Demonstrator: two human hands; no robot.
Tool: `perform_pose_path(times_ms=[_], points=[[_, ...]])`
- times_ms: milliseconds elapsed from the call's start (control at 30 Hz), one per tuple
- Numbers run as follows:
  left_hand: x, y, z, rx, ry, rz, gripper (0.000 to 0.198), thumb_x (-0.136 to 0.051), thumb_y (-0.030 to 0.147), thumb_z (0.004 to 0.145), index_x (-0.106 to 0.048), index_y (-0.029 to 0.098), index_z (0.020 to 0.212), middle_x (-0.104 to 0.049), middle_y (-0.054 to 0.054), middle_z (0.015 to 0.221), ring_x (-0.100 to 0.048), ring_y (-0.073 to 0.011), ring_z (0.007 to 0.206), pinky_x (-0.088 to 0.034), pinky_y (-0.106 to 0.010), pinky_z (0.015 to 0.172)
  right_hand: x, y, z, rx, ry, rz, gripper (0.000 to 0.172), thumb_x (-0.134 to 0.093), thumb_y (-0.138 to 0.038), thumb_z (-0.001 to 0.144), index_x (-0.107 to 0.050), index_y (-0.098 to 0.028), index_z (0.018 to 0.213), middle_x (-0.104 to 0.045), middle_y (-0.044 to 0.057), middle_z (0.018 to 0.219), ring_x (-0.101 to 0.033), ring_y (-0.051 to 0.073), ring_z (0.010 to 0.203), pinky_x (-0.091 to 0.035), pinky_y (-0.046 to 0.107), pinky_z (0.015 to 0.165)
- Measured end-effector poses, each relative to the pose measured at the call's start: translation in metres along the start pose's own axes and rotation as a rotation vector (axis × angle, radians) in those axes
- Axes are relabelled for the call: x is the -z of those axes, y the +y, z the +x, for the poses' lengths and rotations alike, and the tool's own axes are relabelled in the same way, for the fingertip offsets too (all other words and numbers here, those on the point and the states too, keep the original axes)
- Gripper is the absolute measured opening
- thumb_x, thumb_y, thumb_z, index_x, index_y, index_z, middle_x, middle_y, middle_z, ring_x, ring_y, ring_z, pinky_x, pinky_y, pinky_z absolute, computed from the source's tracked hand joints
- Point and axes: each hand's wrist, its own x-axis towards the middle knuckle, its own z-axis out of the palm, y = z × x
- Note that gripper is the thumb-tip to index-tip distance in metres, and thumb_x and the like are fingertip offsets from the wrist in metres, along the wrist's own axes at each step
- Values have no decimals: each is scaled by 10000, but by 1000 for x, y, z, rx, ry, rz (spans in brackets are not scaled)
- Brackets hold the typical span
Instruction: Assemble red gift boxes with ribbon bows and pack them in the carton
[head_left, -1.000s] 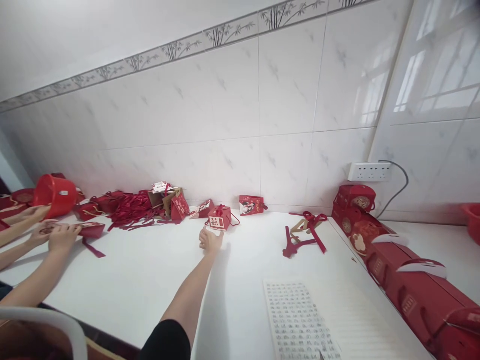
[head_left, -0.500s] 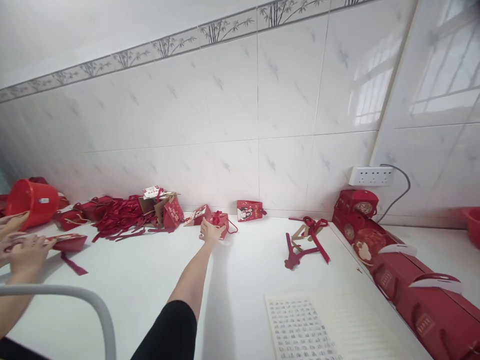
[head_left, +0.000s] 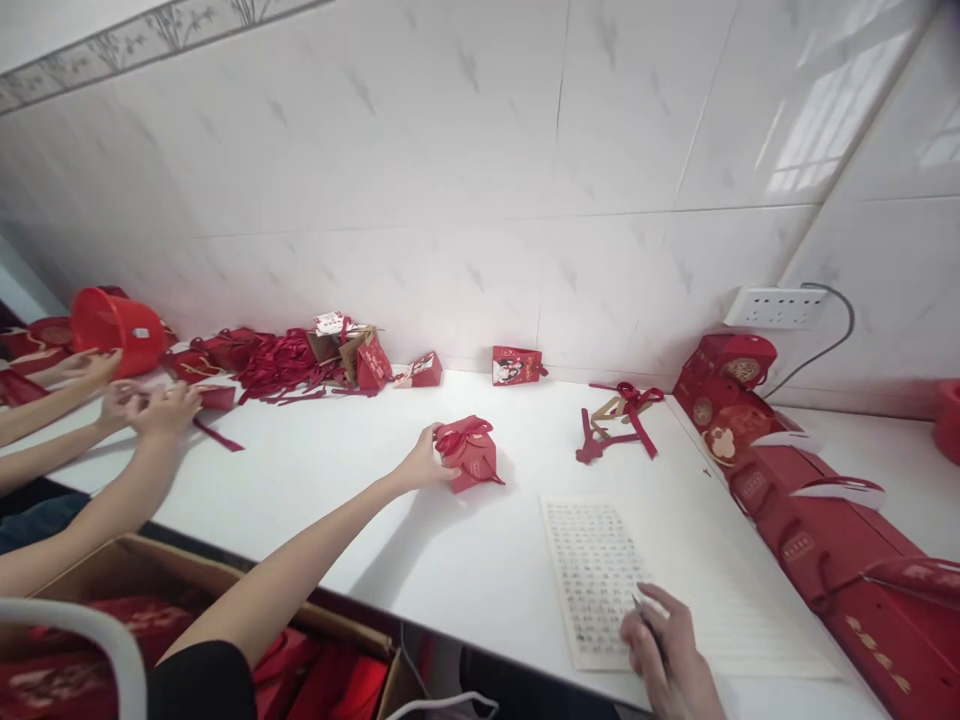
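Note:
My left hand [head_left: 422, 466] reaches across the white counter [head_left: 315, 500] and grips the side of a small red gift box [head_left: 472, 457] with a red ribbon bow on top. The box rests on the counter, tilted. My right hand [head_left: 670, 660] lies at the near edge on a sheet of paper printed with rows of characters [head_left: 600, 570], its fingers closed round a thin dark pen [head_left: 646, 614].
Other people's hands [head_left: 146, 408] work with red pieces at the far left beside a tipped red bucket [head_left: 116, 325]. Red ribbons [head_left: 277, 362] and small boxes [head_left: 516, 365] lie along the tiled wall. Larger red boxes [head_left: 787, 510] line the right. A carton [head_left: 187, 580] stands below the counter.
My left hand took hold of the small ribboned box near the wall and pulled it towards me to the counter's middle. My right hand with the pen has come into view.

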Motion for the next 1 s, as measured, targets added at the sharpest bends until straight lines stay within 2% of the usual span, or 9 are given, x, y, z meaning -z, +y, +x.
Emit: perform_pose_path(times_ms=[100, 233, 400, 533, 600, 667, 733, 833, 1000], points=[[-5, 6, -48, -34, -132, -64, 872, -754, 268, 550, -281, 171, 1277, -415, -146, 1318, -456, -270, 1196, -372, -403, 1011, 19, 10, 28, 211, 105, -123, 368, -432, -588, 873, -434, -220, 895, -588, 33, 679, -584, 189, 538, -479, 263, 470], [-16, 18, -90, -75, -257, -114, 913, -731, 264, 565, -221, 185, 1318, -356, -157, 1359, -413, -276, 1234, -327, -433, 1046, 52, 20, 82, 430, 16, -313, 265, -457, -443, 837, -546, -194, 833, -613, 115, 749, -597, 274, 706, -506, 394, 622], [-15, 30, -113, -90, -393, -75, 1002, -731, 269, 560, -166, 191, 1384, -287, -156, 1420, -351, -281, 1292, -276, -422, 1087, 66, 26, 115, 357, -125, -306, 323, -430, -345, 783, -621, -166, 972, -624, 160, 998, -563, 323, 983, -436, 517, 893], [-5, 26, -124, -50, -423, -117, 1156, -759, 438, 548, -50, 209, 1432, -140, -172, 1506, -229, -319, 1366, -256, -446, 1092, 48, -4, 106, 199, -45, -245, 414, -417, -423, 821, -566, -125, 1066, -570, 206, 1096, -520, 343, 1046, -415, 549, 897], [-3, 25, -129, -21, -324, -200, 955, -638, 552, 659, -146, 207, 1402, -224, -169, 1482, -253, -301, 1357, -303, -440, 1054, 31, -29, 96, 121, -93, -168, 410, -366, -478, 871, -578, -145, 982, -602, 177, 1016, -573, 302, 939, -481, 476, 810], [-3, 28, -135, 57, -172, -202, 582, -458, 573, 786, -391, 200, 1228, -480, -133, 1286, -437, -263, 1212, -384, -401, 953, 10, -55, 86, 69, -246, -76, 395, -390, -508, 888, -601, -177, 861, -635, 115, 931, -601, 251, 865, -503, 385, 762], [-7, 36, -140, 140, -92, -120, 399, -364, 559, 838, -516, 193, 886, -593, -47, 912, -552, -204, 900, -425, -329, 784, -10, -76, 79, 13, -392, 9, 396, -410, -514, 893, -615, -185, 813, -647, 84, 894, -608, 231, 851, -502, 332, 720], [-14, 47, -144, 188, -147, -60, 445, -387, 583, 824, -424, 192, 614, -456, 29, 599, -432, -133, 589, -342, -263, 578, -34, -92, 74, -90, -527, 127, 456, -361, -542, 910, -614, -171, 834, -649, 85, 871, -613, 225, 832, -499, 302, 654], [-22, 49, -145, 192, -163, -165, 425, -487, 577, 773, -399, 195, 608, -433, 46, 570, -393, -118, 554, -299, -242, 549, -51, -98, 72, -202, -600, 263, 515, -383, -617, 871, -591, -161, 755, -615, 67, 750, -576, 191, 683, -455, 284, 576]])
